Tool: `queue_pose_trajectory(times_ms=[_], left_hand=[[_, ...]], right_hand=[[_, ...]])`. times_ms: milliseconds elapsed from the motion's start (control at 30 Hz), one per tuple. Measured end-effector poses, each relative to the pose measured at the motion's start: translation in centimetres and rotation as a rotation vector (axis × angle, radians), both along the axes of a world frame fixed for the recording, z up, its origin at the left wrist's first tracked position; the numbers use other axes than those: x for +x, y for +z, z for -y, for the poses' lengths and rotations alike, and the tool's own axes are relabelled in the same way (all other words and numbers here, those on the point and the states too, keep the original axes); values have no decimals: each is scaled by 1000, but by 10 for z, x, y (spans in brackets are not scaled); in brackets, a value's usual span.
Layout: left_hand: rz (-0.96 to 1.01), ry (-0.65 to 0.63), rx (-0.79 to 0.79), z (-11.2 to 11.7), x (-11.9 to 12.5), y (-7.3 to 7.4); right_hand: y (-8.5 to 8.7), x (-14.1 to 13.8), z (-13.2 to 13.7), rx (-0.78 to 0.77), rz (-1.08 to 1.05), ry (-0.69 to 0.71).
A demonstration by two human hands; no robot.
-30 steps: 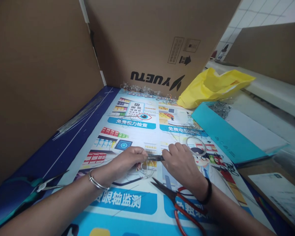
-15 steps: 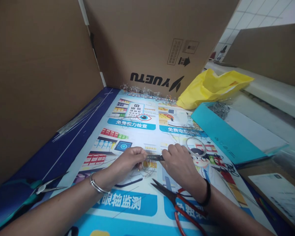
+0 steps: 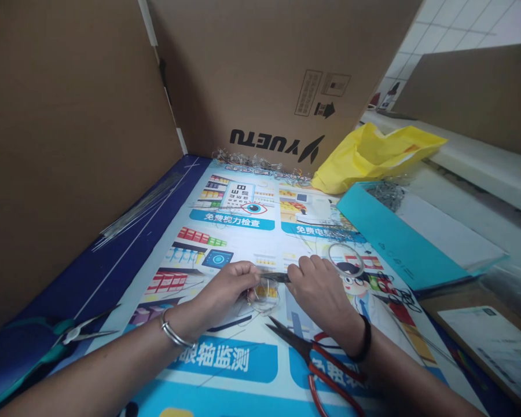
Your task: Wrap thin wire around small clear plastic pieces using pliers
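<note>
My left hand [image 3: 226, 286] pinches a bent piece of thin wire [image 3: 263, 296] low over the printed poster [image 3: 226, 359]. My right hand [image 3: 319, 289] is closed round a small dark tool [image 3: 275, 278], seemingly small pliers, whose tip meets the wire between my two hands. A silver bangle sits on my left wrist and a black band on my right. Red-handled pliers [image 3: 316, 362] lie on the poster just below my right wrist.
Green-handled pliers [image 3: 76, 331] rest at the left. Straight wires [image 3: 134, 211] lie by the cardboard wall [image 3: 69, 127]. Bent wire pieces [image 3: 260, 161] line the back box. At the right are a yellow bag [image 3: 373, 153], a teal folder [image 3: 399, 237] and a tape ring [image 3: 346, 259].
Both hands stay in place, working the wire; the wire loop has shifted slightly under the tool tip. The view has barely moved.
</note>
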State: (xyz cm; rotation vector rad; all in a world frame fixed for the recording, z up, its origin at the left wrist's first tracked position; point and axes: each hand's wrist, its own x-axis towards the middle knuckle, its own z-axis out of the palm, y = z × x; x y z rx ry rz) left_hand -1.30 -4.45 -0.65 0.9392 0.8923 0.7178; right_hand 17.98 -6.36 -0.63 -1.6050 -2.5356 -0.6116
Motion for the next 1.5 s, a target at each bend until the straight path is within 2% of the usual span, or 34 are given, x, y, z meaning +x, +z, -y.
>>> queue_pose_trajectory(times_ms=[100,367,500,700,767,933,1033,1200,1367,1500], left_hand=[[-4,-8,4,-1,-1,-2],[-2,-61,1,-4,-5,-5],[-5,-57,9,-3,-5,-5],[6,-21,-14,0,-4,-4],[6,0,-16,0,-4,-4],[-12,113,6,-1,-2,-3],[-60,183,62,0,1,-4],[-132,216,188,4,5,-8],[-177,227,251,7,6,-11],[-174,217,249,7,6,-13]], right_hand=[[0,-1,0,-99,-20,-35],[7,4,-9,-509,-180,-54],[7,4,-11,-597,-240,-26],[13,14,-12,-498,-226,-26],[18,23,-14,-436,-207,-72],[26,26,-8,-296,-249,-93],[25,13,0,-251,-211,-34],[17,-5,4,-158,-105,-107],[12,-8,2,-49,-88,-139],[9,-9,2,-23,-86,-135]])
